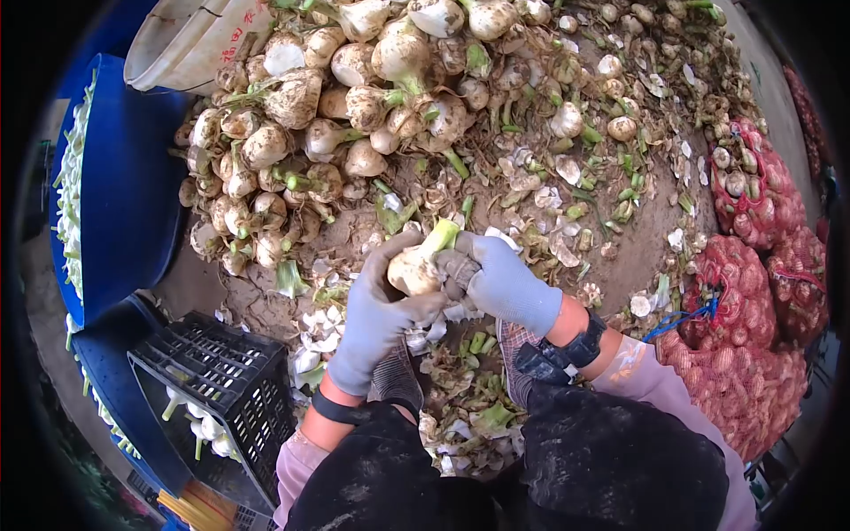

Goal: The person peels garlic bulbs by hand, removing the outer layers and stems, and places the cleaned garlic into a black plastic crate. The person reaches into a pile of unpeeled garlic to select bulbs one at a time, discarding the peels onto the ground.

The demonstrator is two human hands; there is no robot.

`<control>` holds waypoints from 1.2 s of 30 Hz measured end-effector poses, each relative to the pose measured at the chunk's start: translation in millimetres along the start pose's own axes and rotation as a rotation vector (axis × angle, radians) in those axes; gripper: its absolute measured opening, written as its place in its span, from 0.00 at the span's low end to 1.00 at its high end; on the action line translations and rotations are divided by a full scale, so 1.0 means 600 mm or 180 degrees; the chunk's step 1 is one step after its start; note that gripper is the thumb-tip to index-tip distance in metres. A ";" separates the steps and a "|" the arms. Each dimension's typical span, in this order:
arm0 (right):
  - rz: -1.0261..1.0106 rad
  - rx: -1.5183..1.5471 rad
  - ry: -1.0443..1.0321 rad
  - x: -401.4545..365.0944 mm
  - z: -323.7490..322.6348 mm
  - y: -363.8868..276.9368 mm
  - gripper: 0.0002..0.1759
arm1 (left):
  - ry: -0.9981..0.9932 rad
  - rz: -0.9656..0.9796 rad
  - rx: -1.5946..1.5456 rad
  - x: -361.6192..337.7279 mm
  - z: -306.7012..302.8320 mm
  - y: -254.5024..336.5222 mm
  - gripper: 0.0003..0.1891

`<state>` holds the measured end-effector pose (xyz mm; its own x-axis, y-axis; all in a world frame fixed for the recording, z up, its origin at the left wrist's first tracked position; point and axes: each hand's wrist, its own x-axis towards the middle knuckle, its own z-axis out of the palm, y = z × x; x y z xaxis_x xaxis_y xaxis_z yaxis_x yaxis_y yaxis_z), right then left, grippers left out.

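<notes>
A garlic bulb [414,271] with a short green stem is held between my two gloved hands, above the ground in front of my knees. My left hand [376,296] wraps round the bulb from the left, its fingers and thumb closed on it. On the right, my right hand [496,274] has its fingertips pressed together against the bulb's side, near the stem. Both gloves are grey and dirty at the fingers. Peeled skins [323,341] lie on the ground just left of my left hand.
Untrimmed bulbs [354,66] are heaped ahead. At the left stand a white bucket [190,44], a blue tub [128,190] and a black crate [212,354] holding clean bulbs. Red net sacks [735,380] of bulbs stand at the right. Cut stems and skins litter the ground.
</notes>
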<state>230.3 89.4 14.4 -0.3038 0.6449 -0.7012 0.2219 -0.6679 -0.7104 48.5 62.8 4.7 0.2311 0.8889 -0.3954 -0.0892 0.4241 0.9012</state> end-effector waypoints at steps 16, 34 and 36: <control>-0.0407 0.0920 -0.0129 0.025 0.010 0.042 0.16 | 0.0624 -0.0332 -0.0137 0.000 -0.033 -0.014 0.32; -0.1071 -0.2717 0.0919 0.037 -0.011 0.073 0.12 | 0.0164 -0.1419 -0.1341 -0.029 -0.040 0.025 0.16; -0.0419 -0.3552 -0.0755 0.014 -0.006 0.012 0.12 | -0.0010 -0.0277 -0.0995 -0.029 -0.051 -0.016 0.24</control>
<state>232.7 91.7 3.1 -0.5261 0.5201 -0.6728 0.8371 0.1772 -0.5176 15.9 48.7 -2.7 0.2538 0.8467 -0.4677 -0.3620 0.5315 0.7658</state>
